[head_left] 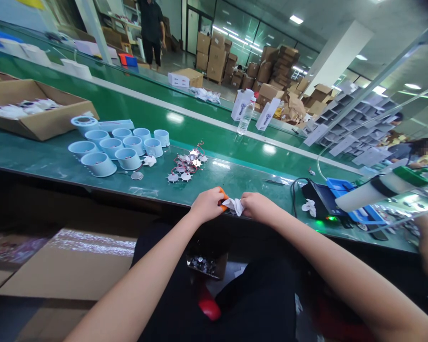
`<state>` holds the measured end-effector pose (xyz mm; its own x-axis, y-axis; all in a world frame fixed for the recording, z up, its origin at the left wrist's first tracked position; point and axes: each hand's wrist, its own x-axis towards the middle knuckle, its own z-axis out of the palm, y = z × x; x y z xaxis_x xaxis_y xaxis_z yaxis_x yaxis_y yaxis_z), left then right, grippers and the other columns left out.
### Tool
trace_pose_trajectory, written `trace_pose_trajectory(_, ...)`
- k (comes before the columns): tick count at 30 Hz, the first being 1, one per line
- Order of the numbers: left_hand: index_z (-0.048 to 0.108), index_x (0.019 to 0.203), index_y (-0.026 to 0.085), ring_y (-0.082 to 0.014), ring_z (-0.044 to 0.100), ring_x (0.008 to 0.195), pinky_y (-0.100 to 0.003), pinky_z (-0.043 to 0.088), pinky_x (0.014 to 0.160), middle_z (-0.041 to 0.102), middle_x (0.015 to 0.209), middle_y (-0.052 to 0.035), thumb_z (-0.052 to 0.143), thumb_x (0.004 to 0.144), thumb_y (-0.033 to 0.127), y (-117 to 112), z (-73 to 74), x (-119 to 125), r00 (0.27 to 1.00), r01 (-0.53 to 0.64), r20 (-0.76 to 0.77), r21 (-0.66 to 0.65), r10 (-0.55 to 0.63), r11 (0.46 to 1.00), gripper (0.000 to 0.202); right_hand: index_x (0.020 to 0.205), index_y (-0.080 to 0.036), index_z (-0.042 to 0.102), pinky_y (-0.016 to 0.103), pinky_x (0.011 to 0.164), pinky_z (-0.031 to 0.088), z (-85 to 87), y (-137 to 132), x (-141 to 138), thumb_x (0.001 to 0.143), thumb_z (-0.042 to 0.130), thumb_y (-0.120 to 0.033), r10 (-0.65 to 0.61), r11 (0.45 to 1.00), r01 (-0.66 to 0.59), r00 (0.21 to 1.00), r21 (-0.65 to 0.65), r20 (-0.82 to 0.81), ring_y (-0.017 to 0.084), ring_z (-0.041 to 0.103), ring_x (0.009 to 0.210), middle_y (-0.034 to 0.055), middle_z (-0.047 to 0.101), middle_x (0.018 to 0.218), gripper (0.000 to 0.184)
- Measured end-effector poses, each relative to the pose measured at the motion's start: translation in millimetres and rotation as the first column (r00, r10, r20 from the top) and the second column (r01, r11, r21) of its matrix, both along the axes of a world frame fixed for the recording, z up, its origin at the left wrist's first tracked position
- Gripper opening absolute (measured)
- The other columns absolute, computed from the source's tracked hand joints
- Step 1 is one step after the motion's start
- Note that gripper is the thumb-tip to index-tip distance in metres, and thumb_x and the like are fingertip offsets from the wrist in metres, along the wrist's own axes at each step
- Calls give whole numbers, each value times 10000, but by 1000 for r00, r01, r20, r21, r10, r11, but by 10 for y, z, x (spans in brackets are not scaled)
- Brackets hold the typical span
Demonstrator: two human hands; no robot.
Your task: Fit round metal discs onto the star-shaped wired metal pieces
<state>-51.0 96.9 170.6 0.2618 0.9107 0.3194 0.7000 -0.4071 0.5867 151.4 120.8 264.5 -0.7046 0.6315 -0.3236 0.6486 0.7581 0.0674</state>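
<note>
White crumpled scrap (234,206) pinched in right hand (258,206), fingers closed, at front edge of green surface (214,183). Left hand (207,204) curled shut round orange-handled tool (223,198), tip hidden, tool just beside scrap. Hands held close, apparently working one item. Further out: spiked white discs (185,166) with red wires, ahead-left; pale blue plastic cups (127,159) grouped apart, further left; cardboard tray (32,123) beyond.
</note>
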Motion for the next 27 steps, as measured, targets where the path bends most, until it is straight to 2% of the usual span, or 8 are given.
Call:
trace_pose_trajectory(8, 779, 947, 260, -148, 653, 770, -260, 474, 677, 702, 1003, -5, 662, 827, 243, 1, -6, -3, 1000, 7, 5, -2, -7, 1000, 168, 897, -129, 755, 264, 699, 410, 4, 15, -11, 854, 655, -135, 36, 999, -36, 998, 0, 49, 205, 678, 816, 127, 714, 943, 109)
trace_pose_trajectory(16, 783, 945, 262, -149, 641, 754, -260, 457, 658, 701, 995, -5, 669, 821, 234, 0, -18, 0, 1000, 5, 3, 3, -5, 1000, 171, 980, -107, 741, 279, 685, 431, -30, -24, -29, 880, 646, -161, 34, 999, -38, 993, 38, 113, 234, 701, 848, 157, 721, 993, 148)
trace_pose_trajectory(27, 783, 943, 262, -144, 636, 741, -265, 441, 637, 700, 994, 2, 677, 822, 250, -6, -6, 1, 1000, 6, 6, -3, -6, 1000, 161, 1025, -93, 716, 284, 687, 446, -93, 5, 32, 911, 630, -181, 111, 992, -116, 989, 53, 102, 238, 712, 861, 159, 722, 1002, 168)
